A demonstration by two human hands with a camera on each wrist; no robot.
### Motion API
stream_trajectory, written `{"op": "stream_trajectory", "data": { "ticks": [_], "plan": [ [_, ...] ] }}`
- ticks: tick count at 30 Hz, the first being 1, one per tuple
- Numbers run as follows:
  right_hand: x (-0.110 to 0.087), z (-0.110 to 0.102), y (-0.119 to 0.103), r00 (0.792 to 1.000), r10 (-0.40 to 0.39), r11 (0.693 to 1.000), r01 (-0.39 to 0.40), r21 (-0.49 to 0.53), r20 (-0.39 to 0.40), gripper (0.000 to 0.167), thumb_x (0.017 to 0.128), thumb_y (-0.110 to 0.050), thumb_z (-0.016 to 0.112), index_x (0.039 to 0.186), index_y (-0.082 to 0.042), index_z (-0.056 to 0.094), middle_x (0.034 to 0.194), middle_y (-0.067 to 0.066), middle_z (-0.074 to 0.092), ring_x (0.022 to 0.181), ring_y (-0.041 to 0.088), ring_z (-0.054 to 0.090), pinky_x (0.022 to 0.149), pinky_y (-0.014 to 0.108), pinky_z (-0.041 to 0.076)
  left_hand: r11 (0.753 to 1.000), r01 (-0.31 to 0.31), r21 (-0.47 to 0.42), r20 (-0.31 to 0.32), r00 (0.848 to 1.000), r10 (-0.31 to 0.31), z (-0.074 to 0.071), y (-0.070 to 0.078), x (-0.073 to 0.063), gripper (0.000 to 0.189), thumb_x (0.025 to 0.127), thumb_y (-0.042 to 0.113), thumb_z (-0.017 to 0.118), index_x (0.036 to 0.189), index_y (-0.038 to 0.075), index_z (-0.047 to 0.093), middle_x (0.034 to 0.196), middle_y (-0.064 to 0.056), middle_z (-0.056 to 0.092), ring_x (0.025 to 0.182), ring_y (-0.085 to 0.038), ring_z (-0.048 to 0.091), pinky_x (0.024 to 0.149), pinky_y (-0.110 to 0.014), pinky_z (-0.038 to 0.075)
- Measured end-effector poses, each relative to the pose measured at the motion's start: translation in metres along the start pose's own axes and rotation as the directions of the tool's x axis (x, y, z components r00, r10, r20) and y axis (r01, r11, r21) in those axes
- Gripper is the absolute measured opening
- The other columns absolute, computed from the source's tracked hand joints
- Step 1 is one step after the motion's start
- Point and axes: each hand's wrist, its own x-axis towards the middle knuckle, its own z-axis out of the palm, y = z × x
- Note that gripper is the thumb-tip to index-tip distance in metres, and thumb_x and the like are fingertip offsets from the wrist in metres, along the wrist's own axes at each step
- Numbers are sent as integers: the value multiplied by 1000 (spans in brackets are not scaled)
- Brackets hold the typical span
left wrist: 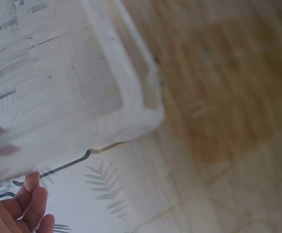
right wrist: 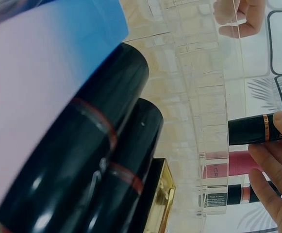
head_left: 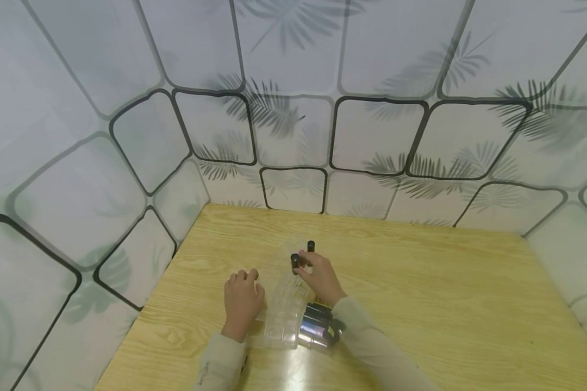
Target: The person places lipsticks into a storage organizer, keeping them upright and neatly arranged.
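Note:
A clear tiered cosmetics organizer (head_left: 281, 326) stands on the table between the hands. My right hand (head_left: 320, 274) pinches a black lipstick tube with a gold band (right wrist: 247, 130) over the organizer's far end. Just beside it in the right wrist view, a pink tube (right wrist: 240, 162) and another black tube (right wrist: 235, 194) sit in the end slots. My left hand (head_left: 243, 301) is at the organizer's left side, its fingers loosely bent. In the left wrist view, those fingers (left wrist: 31, 206) show below the clear wall (left wrist: 131, 119), and the wall covers part of the hand.
Black lipstick tubes (right wrist: 102, 111), a gold-edged black item (right wrist: 162, 194) and a lilac-to-blue item (right wrist: 58, 63) lie close to the right wrist, right of the organizer. A patterned wall covering (head_left: 293, 136) rises behind the wooden table (head_left: 445, 293).

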Motion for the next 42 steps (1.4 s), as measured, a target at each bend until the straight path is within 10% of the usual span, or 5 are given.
{"op": "stream_trajectory", "data": {
  "ticks": [42],
  "plan": [
    [2, 4, -6, 996, 63, 991, -55, -122, 64, 23, 78, -9, 70, 99, -1, 67, 92, 13, 72, 87, 26, 68, 87, 42, 50, 1000, 12, -3, 11, 1000, -12, -1, 1, 1, 13, 77, 10, 66, 88, 6, 61, 74, -9, 56, 64, -22, 48, 62, -39, 43]
  ]
}}
